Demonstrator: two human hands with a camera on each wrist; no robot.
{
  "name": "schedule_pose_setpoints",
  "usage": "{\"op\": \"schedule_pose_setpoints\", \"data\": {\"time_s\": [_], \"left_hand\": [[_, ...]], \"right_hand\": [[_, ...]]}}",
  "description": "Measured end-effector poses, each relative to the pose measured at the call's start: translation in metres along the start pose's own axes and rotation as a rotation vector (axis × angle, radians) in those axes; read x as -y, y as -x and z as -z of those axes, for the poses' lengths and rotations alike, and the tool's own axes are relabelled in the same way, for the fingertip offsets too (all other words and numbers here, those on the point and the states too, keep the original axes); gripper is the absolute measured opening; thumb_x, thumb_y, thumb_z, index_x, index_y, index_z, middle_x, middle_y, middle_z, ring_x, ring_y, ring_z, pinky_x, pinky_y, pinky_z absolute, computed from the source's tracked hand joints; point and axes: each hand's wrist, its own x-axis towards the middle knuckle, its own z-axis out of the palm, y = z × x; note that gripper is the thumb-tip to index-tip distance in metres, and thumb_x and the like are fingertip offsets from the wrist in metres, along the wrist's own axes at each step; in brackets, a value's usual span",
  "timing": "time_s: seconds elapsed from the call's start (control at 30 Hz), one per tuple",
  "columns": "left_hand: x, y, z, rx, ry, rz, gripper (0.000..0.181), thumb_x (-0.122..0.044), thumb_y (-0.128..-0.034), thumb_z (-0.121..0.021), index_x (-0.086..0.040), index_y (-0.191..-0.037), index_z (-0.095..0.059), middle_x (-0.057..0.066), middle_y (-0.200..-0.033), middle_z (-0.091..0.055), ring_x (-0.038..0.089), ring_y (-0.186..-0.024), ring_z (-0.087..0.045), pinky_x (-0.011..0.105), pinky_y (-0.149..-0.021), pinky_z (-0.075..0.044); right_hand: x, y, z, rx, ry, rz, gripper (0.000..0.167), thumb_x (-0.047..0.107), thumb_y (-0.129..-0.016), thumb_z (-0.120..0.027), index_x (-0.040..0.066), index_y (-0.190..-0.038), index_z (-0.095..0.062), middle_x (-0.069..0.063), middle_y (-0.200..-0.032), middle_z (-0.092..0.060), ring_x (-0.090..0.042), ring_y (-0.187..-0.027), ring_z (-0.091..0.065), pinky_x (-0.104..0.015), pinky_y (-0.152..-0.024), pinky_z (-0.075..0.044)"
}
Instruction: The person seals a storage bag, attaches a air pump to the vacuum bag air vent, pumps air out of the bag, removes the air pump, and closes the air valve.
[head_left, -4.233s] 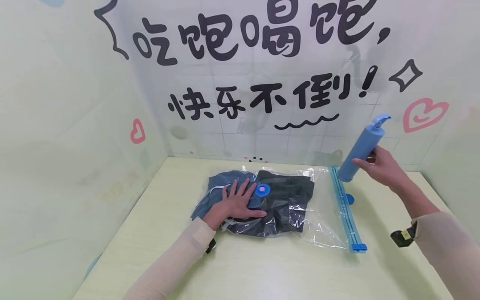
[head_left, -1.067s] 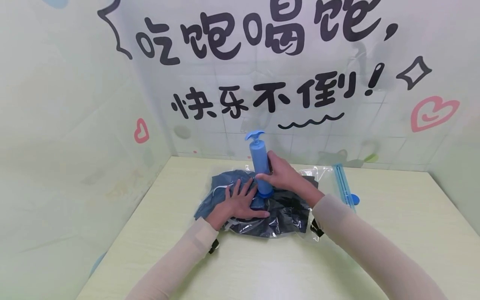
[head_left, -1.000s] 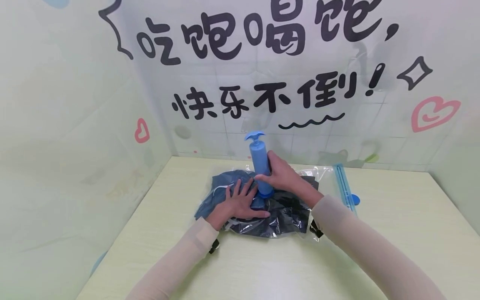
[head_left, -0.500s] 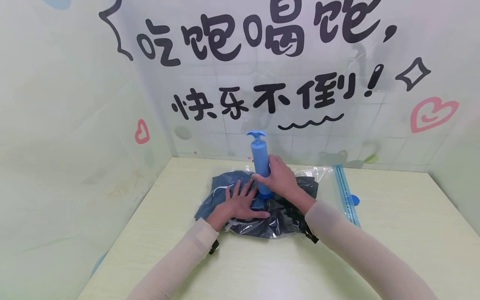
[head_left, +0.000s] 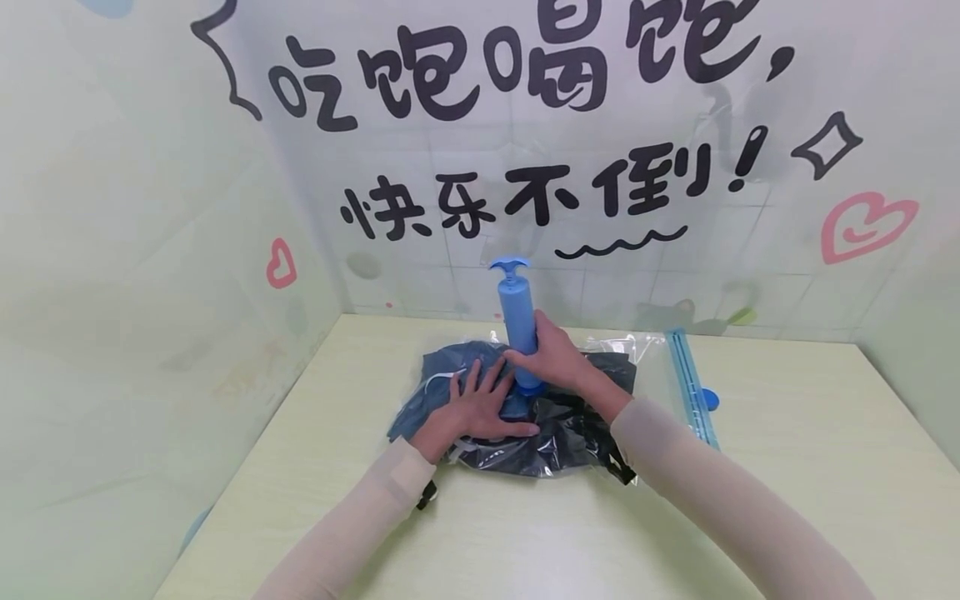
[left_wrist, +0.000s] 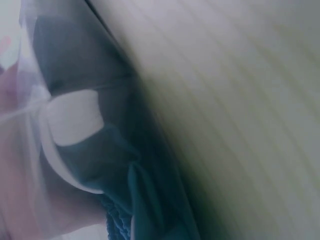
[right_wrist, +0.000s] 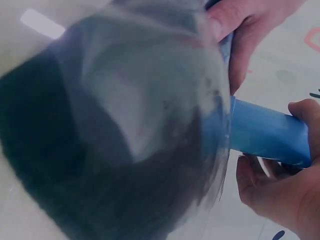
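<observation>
A clear vacuum storage bag point(head_left: 651, 360) lies flat in the head view, with folded blue and dark clothes point(head_left: 577, 437) inside. My left hand point(head_left: 483, 408) rests on it with fingers spread, beside the base of a blue hand pump point(head_left: 516, 312). Fingers and thumb of my right hand point(head_left: 558, 357) grip the pump's barrel. The pump stands nearly upright on the bag where the round valve was seen, and its base hides the valve. At the top, its handle point(head_left: 511, 265) sits just above the barrel, untouched. The right wrist view shows the barrel point(right_wrist: 265, 131) against the bag.
The bag's blue zip strip point(head_left: 690, 383) lies to the right, partly behind my right sleeve. A small blue round piece point(head_left: 710, 400) is at that strip's outer edge. Behind the pale table point(head_left: 300, 492) stands a printed wall point(head_left: 465, 283).
My right hand has carried the pump left from beyond the zip strip and stood it on the valve. Over the last second it shifts only slightly. My left hand stays put.
</observation>
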Motion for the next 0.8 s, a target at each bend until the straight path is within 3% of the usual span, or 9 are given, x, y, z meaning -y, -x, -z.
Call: {"op": "schedule_pose_setpoints", "data": {"time_s": [0.23,0.5,0.8], "left_hand": [[-0.001,0.0,0.001,0.01,0.002,0.009,0.106,-0.081,-0.0865,-0.051,-0.023,-0.166,-0.011,0.0,-0.17,0.005,0.037,-0.152,0.011,0.065,-0.115,0.0],[0.0,0.002,0.001,0.008,0.009,0.014,0.106,-0.081,-0.0865,-0.052,-0.022,-0.166,-0.013,0.001,-0.17,0.001,0.037,-0.152,0.01,0.065,-0.114,0.001],[0.002,-0.002,-0.001,0.002,0.019,0.01,0.108,-0.082,-0.0853,-0.053,-0.023,-0.166,-0.011,0.001,-0.17,0.004,0.037,-0.151,0.011,0.065,-0.114,0.002]], "right_hand": [[0.007,-0.005,0.003,0.015,-0.116,0.02,0.065,0.017,-0.094,-0.074,-0.003,-0.144,-0.036,-0.025,-0.138,-0.05,-0.041,-0.126,-0.053,-0.059,-0.1,-0.043],[0.022,-0.015,0.014,0.078,-0.214,0.135,0.062,0.014,-0.096,-0.072,-0.002,-0.145,-0.037,-0.024,-0.139,-0.05,-0.04,-0.125,-0.054,-0.057,-0.1,-0.044],[0.027,-0.018,0.03,0.134,-0.244,0.195,0.06,0.009,-0.097,-0.071,-0.003,-0.148,-0.04,-0.023,-0.139,-0.053,-0.038,-0.126,-0.055,-0.054,-0.1,-0.046]]}}
